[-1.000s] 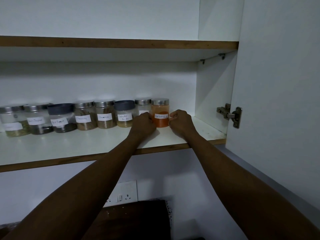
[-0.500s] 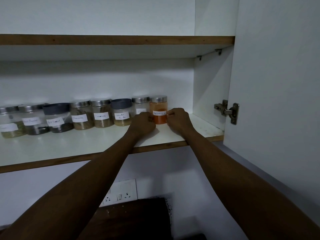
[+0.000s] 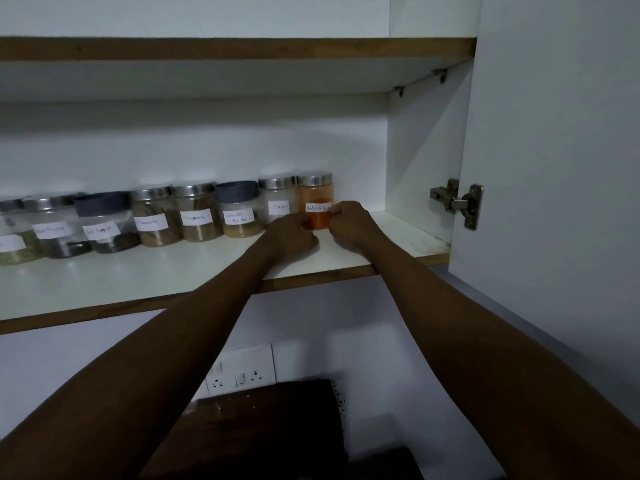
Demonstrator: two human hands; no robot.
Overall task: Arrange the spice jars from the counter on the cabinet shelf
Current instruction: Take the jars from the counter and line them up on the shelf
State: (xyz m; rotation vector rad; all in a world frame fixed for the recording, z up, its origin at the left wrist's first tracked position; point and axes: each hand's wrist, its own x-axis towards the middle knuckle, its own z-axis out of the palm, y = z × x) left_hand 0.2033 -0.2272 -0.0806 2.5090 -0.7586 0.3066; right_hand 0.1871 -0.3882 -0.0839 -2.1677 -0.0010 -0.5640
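Shelf-high hands (image 3: 323,230) round orange jar (image 3: 316,202)

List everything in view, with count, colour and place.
spice jars: eight, clear with white labels, six silver lids, two dark grey; one row on the shelf.
orange jar: one, rightmost of the eight.
shelf: one, white, wood-edged.
upper shelf: one, same finish, above.
cabinet door: one, white, open at right.
hinge: one, metal, on the door.
wall socket: one, white, below the shelf.
left hand: at the orange jar's base.
right hand: pinches its label.
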